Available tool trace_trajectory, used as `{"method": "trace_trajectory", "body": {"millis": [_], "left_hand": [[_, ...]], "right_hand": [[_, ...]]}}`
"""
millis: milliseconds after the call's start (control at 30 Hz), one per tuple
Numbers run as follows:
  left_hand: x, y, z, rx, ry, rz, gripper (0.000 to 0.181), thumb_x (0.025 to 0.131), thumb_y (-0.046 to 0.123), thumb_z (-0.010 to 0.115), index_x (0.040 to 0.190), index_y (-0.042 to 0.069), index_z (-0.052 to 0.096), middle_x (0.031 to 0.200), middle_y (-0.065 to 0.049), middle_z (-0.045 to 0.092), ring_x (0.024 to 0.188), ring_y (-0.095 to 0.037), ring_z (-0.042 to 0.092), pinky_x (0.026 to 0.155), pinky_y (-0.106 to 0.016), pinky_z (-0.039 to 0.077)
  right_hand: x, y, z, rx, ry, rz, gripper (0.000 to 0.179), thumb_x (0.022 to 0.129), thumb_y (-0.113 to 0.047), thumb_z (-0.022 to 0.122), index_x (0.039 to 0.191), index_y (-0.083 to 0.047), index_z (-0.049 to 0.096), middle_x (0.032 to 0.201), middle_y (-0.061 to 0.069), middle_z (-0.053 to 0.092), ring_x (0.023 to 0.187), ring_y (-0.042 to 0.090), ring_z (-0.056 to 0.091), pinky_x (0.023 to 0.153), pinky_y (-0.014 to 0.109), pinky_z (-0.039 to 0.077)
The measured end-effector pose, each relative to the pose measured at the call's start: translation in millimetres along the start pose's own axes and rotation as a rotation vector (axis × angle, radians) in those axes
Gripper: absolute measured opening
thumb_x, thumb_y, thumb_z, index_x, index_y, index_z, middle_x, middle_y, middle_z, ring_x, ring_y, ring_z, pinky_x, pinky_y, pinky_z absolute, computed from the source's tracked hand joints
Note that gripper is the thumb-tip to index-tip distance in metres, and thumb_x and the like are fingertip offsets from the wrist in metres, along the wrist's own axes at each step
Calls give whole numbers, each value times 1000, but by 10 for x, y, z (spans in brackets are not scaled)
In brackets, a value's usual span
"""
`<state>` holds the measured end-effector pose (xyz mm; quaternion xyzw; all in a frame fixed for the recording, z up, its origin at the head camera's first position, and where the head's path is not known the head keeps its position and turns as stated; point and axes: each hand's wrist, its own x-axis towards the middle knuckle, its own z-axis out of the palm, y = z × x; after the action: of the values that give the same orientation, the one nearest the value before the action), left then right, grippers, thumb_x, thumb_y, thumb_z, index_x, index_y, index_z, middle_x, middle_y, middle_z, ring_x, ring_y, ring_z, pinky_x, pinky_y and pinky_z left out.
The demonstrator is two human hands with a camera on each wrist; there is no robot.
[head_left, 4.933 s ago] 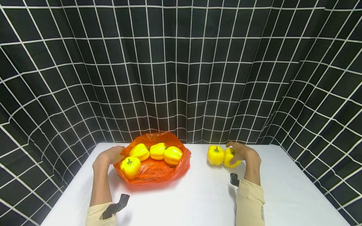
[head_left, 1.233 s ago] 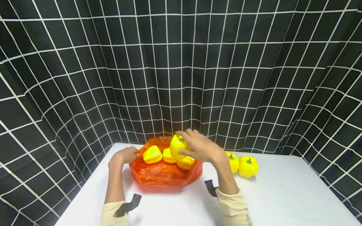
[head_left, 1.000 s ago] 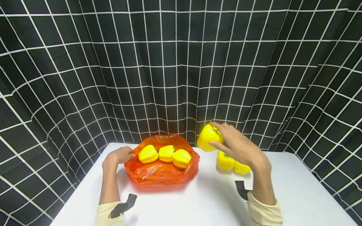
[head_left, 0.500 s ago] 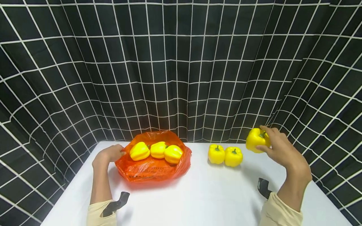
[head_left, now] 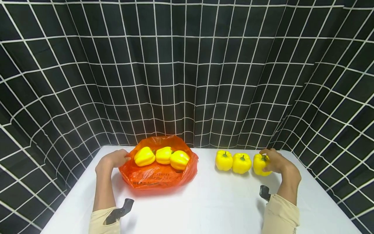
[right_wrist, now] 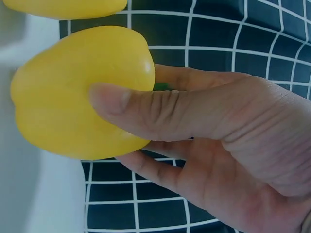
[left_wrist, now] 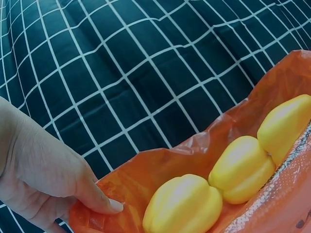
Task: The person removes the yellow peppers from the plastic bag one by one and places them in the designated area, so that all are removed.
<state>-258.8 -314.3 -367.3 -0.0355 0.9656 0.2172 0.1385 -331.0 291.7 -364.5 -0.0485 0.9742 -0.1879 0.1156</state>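
My left hand [head_left: 112, 160] pinches the left rim of an orange-red plastic bag [head_left: 155, 178], thumb on the inner side in the left wrist view. Three yellow bell peppers lie inside the bag, the leftmost pepper [head_left: 144, 156] closest to that hand. On the right of the table my right hand [head_left: 280, 162] grips a yellow bell pepper [right_wrist: 77, 97], thumb on one side and fingers on the other, stem toward the palm. To its left stand two more upright yellow peppers side by side, a middle pepper [head_left: 242, 163] and an outer pepper [head_left: 224, 160].
A white table [head_left: 210, 201] carries everything. Black cloth with a white grid [head_left: 187, 81] rises along the back and both sides. Each wrist bears a dark camera mount, such as the left mount [head_left: 119, 213].
My right hand took a pepper from the bag, carried it right and lowered it to the table beside the other two. My left hand keeps its hold on the bag rim.
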Motion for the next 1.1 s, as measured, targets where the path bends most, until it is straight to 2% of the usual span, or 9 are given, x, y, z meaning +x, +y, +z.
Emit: {"method": "trace_trajectory", "body": {"millis": [200, 567, 800, 1100], "left_hand": [[-4, 13, -26, 16, 7, -2, 30, 104, 15, 58, 127, -5, 65, 106, -15, 69, 97, -29, 61, 104, -61, 54], [-30, 14, -14, -22, -4, -30, 33, 105, 16, 58, 129, -5, 63, 111, -16, 69, 101, -30, 61, 105, -62, 53], [-17, 7, -8, -20, -7, -28, 32, 105, 15, 58, 128, -5, 63, 108, -16, 69, 98, -30, 61, 104, -61, 54], [-21, 15, -5, -37, -13, -39, 34, 105, 16, 58, 132, -4, 62, 112, -16, 70, 101, -30, 62, 105, -62, 54]], "right_hand": [[0, -19, -11, 29, -24, 8, 84, 80, -5, 85, 153, -1, 43, 153, 37, 37, 136, 61, 39, 107, 81, 39], [9, -19, 53, 46, -56, 14, 85, 81, -3, 80, 155, -8, 40, 159, 36, 35, 140, 61, 36, 109, 83, 35], [18, 8, 49, 33, -79, 6, 99, 78, -5, 86, 161, -8, 31, 157, 39, 34, 141, 63, 34, 106, 84, 36], [49, 22, 81, 51, -80, 30, 88, 80, -7, 81, 157, -7, 39, 159, 36, 35, 139, 62, 36, 106, 84, 36]]}}
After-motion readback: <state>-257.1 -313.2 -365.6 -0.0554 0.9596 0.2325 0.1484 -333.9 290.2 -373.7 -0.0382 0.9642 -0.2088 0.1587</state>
